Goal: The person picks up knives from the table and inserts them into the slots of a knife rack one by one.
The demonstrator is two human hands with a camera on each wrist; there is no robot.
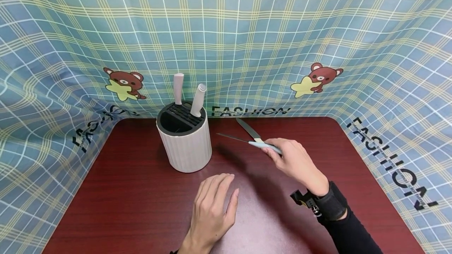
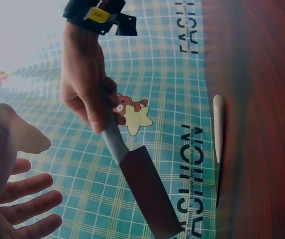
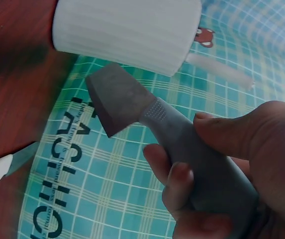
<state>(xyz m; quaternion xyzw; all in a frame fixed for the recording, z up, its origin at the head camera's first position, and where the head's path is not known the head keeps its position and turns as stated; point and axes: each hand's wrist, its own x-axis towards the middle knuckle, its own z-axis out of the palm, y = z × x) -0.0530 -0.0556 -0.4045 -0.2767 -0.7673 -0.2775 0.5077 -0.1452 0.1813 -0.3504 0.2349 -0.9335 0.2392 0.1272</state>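
Observation:
My right hand (image 1: 298, 164) grips a cleaver (image 2: 149, 191) by its grey handle, fingers and thumb wrapped round it. In the head view the cleaver is held up off the table, its broad blade nearly edge-on and aimed left at the knife block (image 1: 187, 152). This block is a white ribbed cylinder with a black slotted top; two white-handled knives (image 1: 199, 101) stand in it. Behind the cleaver, another knife (image 1: 248, 129) lies on the table, its white handle partly hidden by my right hand. My left hand (image 1: 212, 209) holds nothing, fingers extended, in front of the block.
The dark red table (image 1: 123, 199) ends at a blue-green plaid cloth (image 1: 240, 50), which hangs behind it and along both sides. A black camera strap (image 1: 330, 203) sits on my right wrist. A shadow of the right arm falls across the table.

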